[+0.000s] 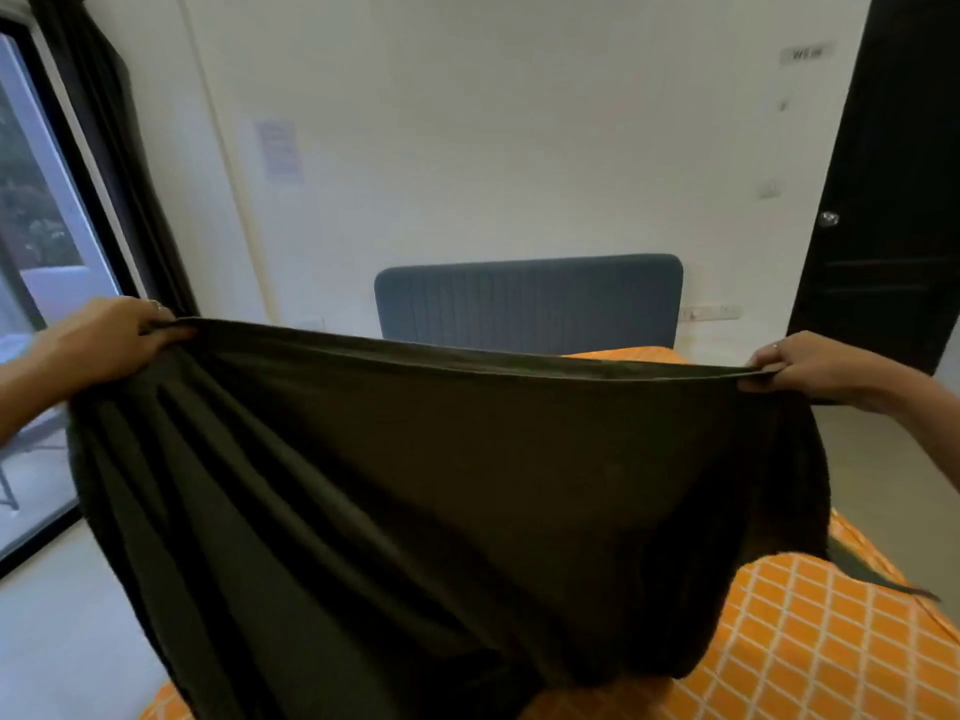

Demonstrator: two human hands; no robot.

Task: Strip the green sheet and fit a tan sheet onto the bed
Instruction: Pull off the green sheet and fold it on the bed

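Green sheet (415, 485) hangs spread between both hands, top edge taut, folds dropping onto bed (810, 641). Left hand (111, 337) grips the top-left corner beside curtain (104, 148) and window (36, 252). Headboard (530, 298) against far wall. Right hand (800, 363) pinches the top-right corner near door (893, 174). Bare floor either side.

Showed a bed (810, 646) under an orange cover (831, 615) crossed by a white diamond lattice, bare at the near right, at the lower left edge and in a strip just before the blue-grey ribbed headboard (530, 298). Carried a dark green sheet (441, 485), its lower folds resting on the cover, one trailing end lying across the right side.
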